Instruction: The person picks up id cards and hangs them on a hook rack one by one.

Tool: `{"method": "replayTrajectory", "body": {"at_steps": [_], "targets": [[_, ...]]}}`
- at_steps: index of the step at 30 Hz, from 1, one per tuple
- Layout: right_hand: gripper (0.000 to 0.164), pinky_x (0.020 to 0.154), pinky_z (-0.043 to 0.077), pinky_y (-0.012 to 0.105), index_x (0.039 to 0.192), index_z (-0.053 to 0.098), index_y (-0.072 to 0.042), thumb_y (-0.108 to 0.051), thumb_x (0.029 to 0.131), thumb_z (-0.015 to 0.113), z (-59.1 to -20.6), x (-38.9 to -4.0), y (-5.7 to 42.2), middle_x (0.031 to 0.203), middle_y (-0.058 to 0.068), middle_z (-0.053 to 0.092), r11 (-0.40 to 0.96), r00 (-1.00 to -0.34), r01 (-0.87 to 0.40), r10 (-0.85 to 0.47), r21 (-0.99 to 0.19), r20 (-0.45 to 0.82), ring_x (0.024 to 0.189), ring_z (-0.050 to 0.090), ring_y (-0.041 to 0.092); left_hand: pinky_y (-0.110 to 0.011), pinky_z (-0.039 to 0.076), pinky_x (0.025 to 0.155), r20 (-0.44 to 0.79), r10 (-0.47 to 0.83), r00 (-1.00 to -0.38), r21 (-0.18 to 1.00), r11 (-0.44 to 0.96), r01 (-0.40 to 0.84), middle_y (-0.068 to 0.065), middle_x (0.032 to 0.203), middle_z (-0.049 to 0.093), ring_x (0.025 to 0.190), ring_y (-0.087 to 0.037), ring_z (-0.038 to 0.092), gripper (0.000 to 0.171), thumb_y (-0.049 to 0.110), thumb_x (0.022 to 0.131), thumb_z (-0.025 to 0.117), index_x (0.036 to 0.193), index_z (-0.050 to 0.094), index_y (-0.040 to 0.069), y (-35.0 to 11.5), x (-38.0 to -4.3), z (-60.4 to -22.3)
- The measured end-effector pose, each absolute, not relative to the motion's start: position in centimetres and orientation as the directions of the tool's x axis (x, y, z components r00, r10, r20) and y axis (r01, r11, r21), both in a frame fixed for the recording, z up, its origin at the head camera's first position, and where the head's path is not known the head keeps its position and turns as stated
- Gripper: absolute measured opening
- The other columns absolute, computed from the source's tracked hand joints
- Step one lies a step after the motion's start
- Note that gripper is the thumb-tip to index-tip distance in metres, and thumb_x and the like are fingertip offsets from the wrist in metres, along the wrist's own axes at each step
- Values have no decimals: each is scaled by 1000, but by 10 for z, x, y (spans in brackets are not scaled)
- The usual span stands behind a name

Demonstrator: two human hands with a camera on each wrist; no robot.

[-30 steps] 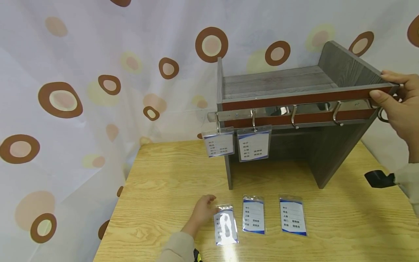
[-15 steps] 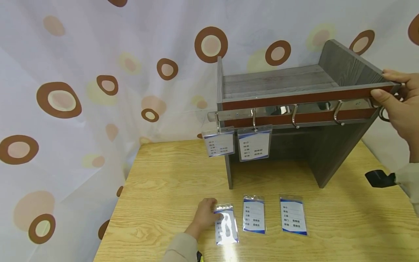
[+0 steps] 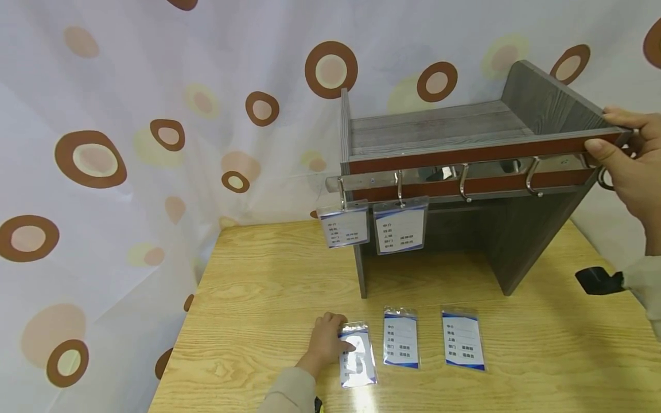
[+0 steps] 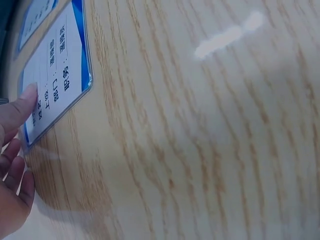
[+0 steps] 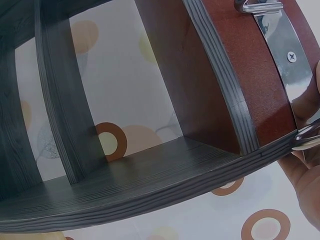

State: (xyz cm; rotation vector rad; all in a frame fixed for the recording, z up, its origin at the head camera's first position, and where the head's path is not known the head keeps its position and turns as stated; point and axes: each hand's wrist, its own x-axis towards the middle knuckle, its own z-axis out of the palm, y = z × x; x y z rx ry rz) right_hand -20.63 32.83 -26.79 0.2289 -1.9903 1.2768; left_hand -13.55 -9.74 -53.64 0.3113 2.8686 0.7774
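My left hand (image 3: 327,339) is at the leftmost badge (image 3: 358,364), which lies flat on the wooden table (image 3: 258,287). In the left wrist view the thumb (image 4: 30,95) rests on the badge's face, while the other fingers sit at its edge. My right hand (image 3: 632,158) grips the right front corner of a grey wooden shelf rack (image 3: 480,146), thumb on its reddish-brown front. Two badges in clear sleeves, one on the left (image 3: 345,226) and one to its right (image 3: 400,226), hang from the rack's two leftmost hooks.
Two further badges, a middle one (image 3: 400,338) and a right one (image 3: 463,339), lie in front of the rack. Bare metal hooks, such as this one (image 3: 465,183), stick out along its metal strip. A patterned sheet (image 3: 129,229) covers the wall behind.
My left hand has moved slightly right, and its thumb has come further over the leftmost badge. The badge stays in place, and the right hand keeps its hold on the rack.
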Motion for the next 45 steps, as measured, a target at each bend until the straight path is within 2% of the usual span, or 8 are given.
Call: {"method": "replayTrajectory", "body": {"at_steps": [9, 16, 25, 28, 34, 39, 45], "targets": [[37, 84, 35, 15, 119, 48, -6, -1, 83, 52, -267, -204, 328, 127, 3, 42, 520, -701, -505, 219, -689, 679, 104, 46, 8, -26, 37, 65, -96, 275, -957, 484, 853, 196, 3, 82, 46, 77, -15, 37, 50, 27, 60, 77, 100, 55, 7, -95, -141, -530], [36, 75, 36, 11, 117, 49, -4, 0, 82, 54, -267, -206, 328, 125, 3, 43, 470, -709, -515, 236, -717, 664, 99, 47, 6, -27, 35, 63, -90, 260, -961, 494, 850, 184, 4, 74, 40, 75, -16, 36, 50, 26, 55, 80, 95, 55, 7, -96, -146, -535], [36, 65, 34, 7, 116, 50, -4, -2, 80, 56, -267, -207, 327, 124, 1, 45, 488, -708, -497, 251, -718, 661, 91, 48, 2, -30, 38, 64, -76, 159, -984, 546, 833, 92, -1, 80, 37, 79, -21, 38, 48, 20, 52, 82, 80, 46, 6, -98, -146, -539], [36, 68, 35, 10, 116, 49, -4, -2, 81, 55, -266, -206, 327, 125, 1, 44, 480, -713, -495, 252, -724, 654, 94, 48, 3, -29, 39, 62, -67, 126, -990, 630, 775, 56, -3, 81, 36, 75, -19, 38, 48, 11, 53, 81, 81, 43, 4, -100, -146, -539], [36, 73, 36, 11, 117, 49, -4, -1, 81, 54, -266, -206, 328, 125, 2, 43, 476, -715, -499, 246, -724, 655, 98, 47, 5, -28, 43, 60, -66, 47, -997, 814, 580, -27, -10, 82, 47, 71, -18, 46, 41, -5, 61, 72, 89, 42, -1, -110, -146, -539], [36, 69, 35, 10, 116, 49, -2, 1, 81, 54, -266, -206, 328, 124, 2, 44, 471, -710, -513, 237, -717, 663, 96, 48, 4, -29, 47, 59, -126, 12, -992, 900, 421, -109, -12, 84, 50, 69, -18, 52, 32, -7, 73, 61, 99, 42, -3, -119, -144, -536], [37, 67, 35, 7, 117, 49, -4, 0, 81, 54, -266, -205, 329, 125, 1, 44, 488, -713, -507, 225, -710, 664, 93, 47, 1, -30, 47, 64, -166, -13, -986, 933, 321, -161, -13, 90, 52, 74, -19, 55, 30, -5, 77, 56, 105, 45, -1, -123, -143, -529]]}}
